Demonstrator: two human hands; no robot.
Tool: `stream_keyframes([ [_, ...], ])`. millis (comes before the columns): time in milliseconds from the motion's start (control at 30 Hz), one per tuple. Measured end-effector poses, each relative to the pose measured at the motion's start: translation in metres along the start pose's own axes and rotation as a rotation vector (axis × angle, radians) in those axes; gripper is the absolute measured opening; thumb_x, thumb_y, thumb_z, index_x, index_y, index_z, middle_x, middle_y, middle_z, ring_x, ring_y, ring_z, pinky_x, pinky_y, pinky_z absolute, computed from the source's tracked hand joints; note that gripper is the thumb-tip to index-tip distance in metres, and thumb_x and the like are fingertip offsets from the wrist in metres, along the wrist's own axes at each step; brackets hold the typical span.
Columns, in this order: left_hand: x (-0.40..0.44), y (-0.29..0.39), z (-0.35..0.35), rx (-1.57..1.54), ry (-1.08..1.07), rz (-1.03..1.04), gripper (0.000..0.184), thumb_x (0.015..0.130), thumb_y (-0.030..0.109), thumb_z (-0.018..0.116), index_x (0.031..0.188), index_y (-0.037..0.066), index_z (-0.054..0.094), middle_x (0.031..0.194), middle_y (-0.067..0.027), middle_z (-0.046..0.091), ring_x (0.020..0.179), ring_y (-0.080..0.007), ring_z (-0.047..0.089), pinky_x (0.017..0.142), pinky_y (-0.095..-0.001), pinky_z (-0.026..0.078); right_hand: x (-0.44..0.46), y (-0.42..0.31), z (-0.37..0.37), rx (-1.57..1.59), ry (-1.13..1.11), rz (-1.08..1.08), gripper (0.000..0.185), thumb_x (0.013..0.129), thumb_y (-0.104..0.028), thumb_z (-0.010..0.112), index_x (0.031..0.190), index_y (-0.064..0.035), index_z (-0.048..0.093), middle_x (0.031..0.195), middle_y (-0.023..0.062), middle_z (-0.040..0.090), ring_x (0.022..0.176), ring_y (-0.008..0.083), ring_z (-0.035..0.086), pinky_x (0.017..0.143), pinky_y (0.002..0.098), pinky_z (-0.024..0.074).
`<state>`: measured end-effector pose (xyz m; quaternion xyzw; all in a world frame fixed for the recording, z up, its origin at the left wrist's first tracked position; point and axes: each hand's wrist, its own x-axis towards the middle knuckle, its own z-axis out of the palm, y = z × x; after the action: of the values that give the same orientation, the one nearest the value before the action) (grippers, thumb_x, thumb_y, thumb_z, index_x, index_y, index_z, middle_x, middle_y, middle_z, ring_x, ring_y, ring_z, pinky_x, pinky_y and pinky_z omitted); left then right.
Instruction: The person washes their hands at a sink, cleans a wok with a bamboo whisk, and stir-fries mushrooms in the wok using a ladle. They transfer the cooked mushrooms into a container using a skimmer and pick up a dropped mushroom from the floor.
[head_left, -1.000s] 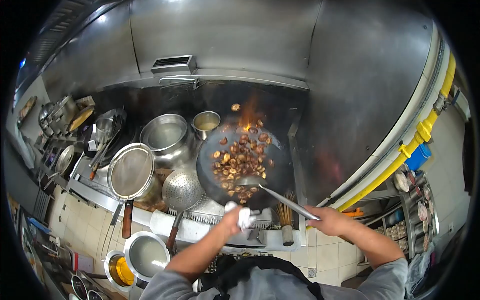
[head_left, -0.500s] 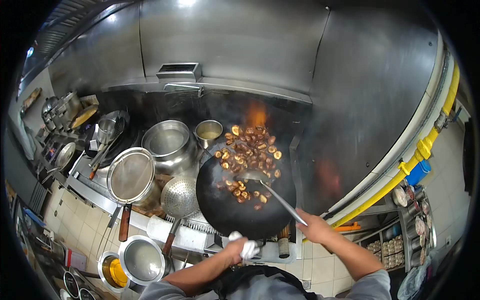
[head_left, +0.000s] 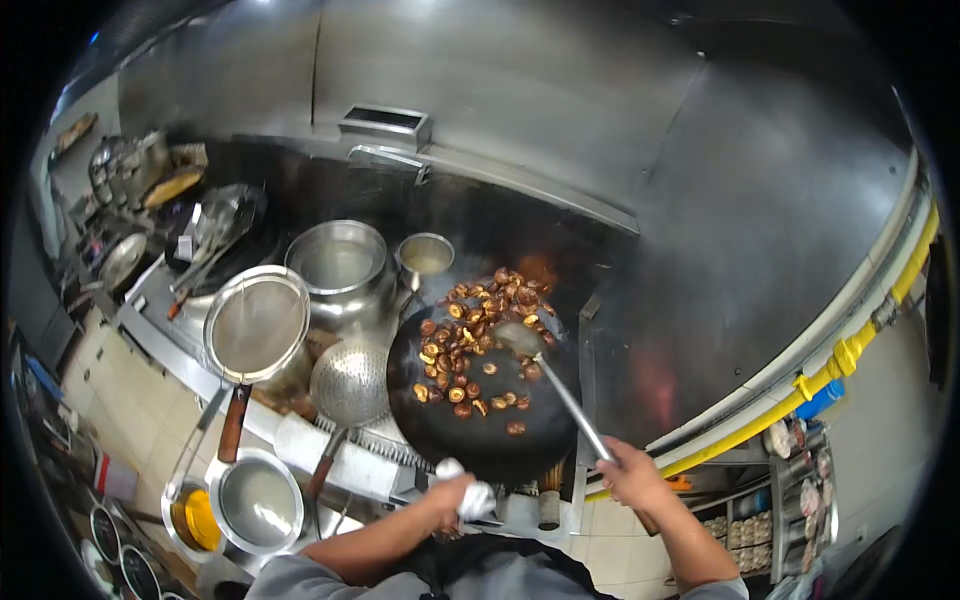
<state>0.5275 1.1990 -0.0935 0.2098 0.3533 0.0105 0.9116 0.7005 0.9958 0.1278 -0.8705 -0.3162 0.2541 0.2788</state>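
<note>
"Hands first?"

"Right hand: fingers curled round the ladle, on its long handle. Left hand: closed about a white cloth, at the near edge of the wok. Whether it grips the wok through the cloth, cannot tell."

"Where does the ladle's bowl sit?"

"Inside the wok, right of its middle, among the brown mushroom pieces. Most are heaped toward the far side; a few lie scattered nearer, one well apart from the rest. Some show pale yellow faces."

"Surroundings?"

"Orange flame just beyond the far rim. Left of the wok, a perforated skimmer, then a mesh strainer, its handle pointing toward the wearer. Large steel pot behind them, small pot just beside it. Bristle brush below the wok, near side."
</note>
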Motion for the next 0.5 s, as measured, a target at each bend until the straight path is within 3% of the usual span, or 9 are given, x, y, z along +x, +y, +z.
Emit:
stream_keyframes([
  [33, -0.002, 0.021, 0.009, -0.048, -0.072, -0.047, 0.017, 0.092, 0.016, 0.043, 0.095, 0.006, 0.056, 0.081, -0.0101, 0.063, 0.072, -0.0298, 0.066, 0.063, -0.0465, 0.058, -0.011, -0.023, -0.015, 0.199, -0.034, 0.207, 0.046, 0.091, -0.014, 0.056, 0.135, -0.01, 0.044, 0.07, 0.0037, 0.057, 0.052, 0.0087, 0.052, 0.043, 0.0249, 0.0426],
  [167, 0.065, 0.073, 0.016, 0.019, -0.147, -0.093, 0.021, 0.092, 0.026, 0.046, 0.086, 0.011, 0.059, 0.073, -0.0056, 0.063, 0.068, -0.0251, 0.065, 0.058, -0.0441, 0.056, 0.019, -0.017, -0.021, 0.327, 0.064, 0.21, 0.043, 0.092, -0.015, 0.054, 0.133, -0.0079, 0.045, 0.066, 0.0025, 0.052, 0.046, 0.0105, 0.045, 0.038, 0.0255, 0.0379],
  [200, 0.081, 0.075, 0.015, 0.054, -0.102, -0.059, 0.021, 0.092, 0.028, 0.048, 0.086, 0.012, 0.059, 0.073, -0.0053, 0.063, 0.067, -0.024, 0.064, 0.058, -0.0445, 0.055, 0.043, -0.004, -0.009, 0.268, 0.078, 0.176, 0.044, 0.092, -0.016, 0.055, 0.133, -0.0061, 0.043, 0.065, 0.0018, 0.051, 0.046, 0.0104, 0.045, 0.039, 0.0259, 0.038],
  [233, 0.088, 0.078, 0.016, 0.095, -0.053, -0.028, 0.02, 0.091, 0.031, 0.05, 0.086, 0.014, 0.059, 0.073, -0.0049, 0.063, 0.065, -0.023, 0.063, 0.059, -0.045, 0.054, 0.07, 0.013, 0.012, 0.272, 0.131, 0.12, 0.043, 0.092, -0.015, 0.054, 0.132, -0.0083, 0.044, 0.062, 0.0013, 0.047, 0.04, 0.0103, 0.041, 0.032, 0.0267, 0.0335],
  [333, 0.081, 0.079, 0.024, 0.041, -0.034, -0.084, 0.019, 0.088, 0.033, 0.054, 0.086, 0.015, 0.059, 0.074, -0.0043, 0.063, 0.061, -0.0239, 0.061, 0.059, -0.0465, 0.053, 0.121, 0.006, 0.075, 0.503, 0.199, 0.284, 0.021, 0.091, -0.014, 0.054, 0.11, -0.0075, 0.048, 0.059, 0.0001, 0.045, 0.041, 0.0107, 0.043, 0.033, 0.0283, 0.0375],
  [400, 0.041, 0.092, 0.036, 0.035, -0.04, -0.095, 0.018, 0.086, 0.031, 0.057, 0.089, 0.013, 0.06, 0.081, -0.0061, 0.064, 0.069, -0.0263, 0.062, 0.064, -0.0477, 0.054, 0.136, 0.009, 0.107, 0.585, 0.061, 0.278, 0.011, 0.092, -0.013, 0.052, 0.099, -0.008, 0.046, 0.06, 0.0008, 0.045, 0.043, 0.0108, 0.044, 0.035, 0.0279, 0.0383],
  [467, 0.029, 0.096, 0.026, -0.28, -0.229, -0.169, 0.023, 0.084, 0.031, 0.061, 0.094, 0.01, 0.057, 0.087, -0.0086, 0.063, 0.082, -0.0307, 0.063, 0.074, -0.0539, 0.052, 0.136, 0.009, 0.112, 0.786, -0.118, 0.373, 0.019, 0.091, -0.013, 0.055, 0.108, -0.0053, 0.053, 0.06, 0.0021, 0.044, 0.04, 0.012, 0.043, 0.033, 0.0291, 0.0358],
  [500, 0.038, 0.088, 0.021, -0.267, -0.235, -0.104, 0.025, 0.083, 0.031, 0.062, 0.094, 0.01, 0.057, 0.087, -0.0092, 0.062, 0.083, -0.0305, 0.062, 0.079, -0.0566, 0.051, 0.127, 0.013, 0.111, 0.796, -0.119, 0.384, 0.019, 0.091, -0.013, 0.055, 0.108, -0.0053, 0.053, 0.06, 0.0021, 0.044, 0.04, 0.012, 0.043, 0.033, 0.0291, 0.0358],
])
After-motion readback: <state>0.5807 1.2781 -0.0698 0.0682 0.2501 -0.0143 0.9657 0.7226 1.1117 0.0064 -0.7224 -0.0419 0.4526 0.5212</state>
